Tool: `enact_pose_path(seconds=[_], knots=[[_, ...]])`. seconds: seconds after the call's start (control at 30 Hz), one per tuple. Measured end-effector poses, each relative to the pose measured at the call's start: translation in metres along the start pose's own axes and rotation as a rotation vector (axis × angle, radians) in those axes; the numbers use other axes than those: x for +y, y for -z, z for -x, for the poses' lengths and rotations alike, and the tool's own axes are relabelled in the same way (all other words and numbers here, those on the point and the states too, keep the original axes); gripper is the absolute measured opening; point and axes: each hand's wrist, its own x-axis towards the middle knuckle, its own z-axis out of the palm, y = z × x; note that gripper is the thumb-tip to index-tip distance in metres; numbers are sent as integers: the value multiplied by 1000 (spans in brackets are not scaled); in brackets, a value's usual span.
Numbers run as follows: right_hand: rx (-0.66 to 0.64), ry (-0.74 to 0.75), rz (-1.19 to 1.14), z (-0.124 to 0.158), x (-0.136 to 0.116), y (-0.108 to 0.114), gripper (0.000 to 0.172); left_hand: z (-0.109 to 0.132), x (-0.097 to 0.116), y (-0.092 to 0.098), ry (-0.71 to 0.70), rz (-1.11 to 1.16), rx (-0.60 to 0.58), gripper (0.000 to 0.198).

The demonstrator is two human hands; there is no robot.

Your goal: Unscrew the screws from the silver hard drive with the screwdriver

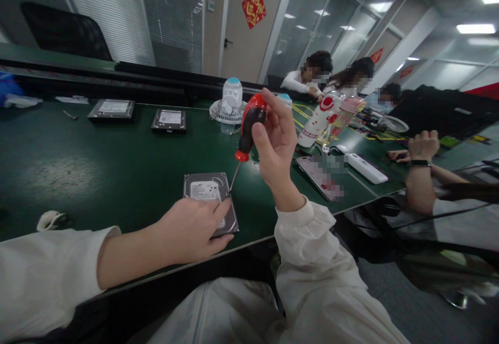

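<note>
1. Pressing down near the front edge of the green table [97,167], the left hand [191,232] lies palm-down on a hard drive [206,188]. Its fingers are flat and close together over the drive's near right part, and it clasps nothing.
2. The hard drive lies flat, label up, just behind the table's front edge, at 12 o'clock from the left wrist.
3. A screwdriver [247,131] with a red-and-black handle stands tilted. Its tip meets the drive by the far right corner, and the shaft rises toward 1 o'clock.
4. The right hand [276,144] holds the handle, with fingers and thumb closed around its upper end.
5. At 3 o'clock from the drive a phone [319,175] lies flat. A white bar-shaped device [366,168] lies just past it, and a co-worker's fist [423,145] is farther out.
6. At 12 o'clock stands a small white fan [231,106], and at 1 o'clock a white-and-red bottle [317,120].
7. At 11 o'clock, well apart, lie two more drives [169,119].
</note>
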Motion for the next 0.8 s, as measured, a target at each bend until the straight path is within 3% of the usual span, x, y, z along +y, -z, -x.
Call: enact_pose_path(seconds=[0.23,0.47,0.67,0.8], knots=[[88,-53,115,2,-3,-1,59,1,0,1,-1,11,-9,54],[-27,-39,5,0,4,-1,55,-1,1,-1,1,11,-13,54],[74,-32,122,-2,2,0,51,-1,0,1,5,15,-16,54],[3,-56,-2,-2,4,0,44,0,-1,1,-5,-2,-2,55]])
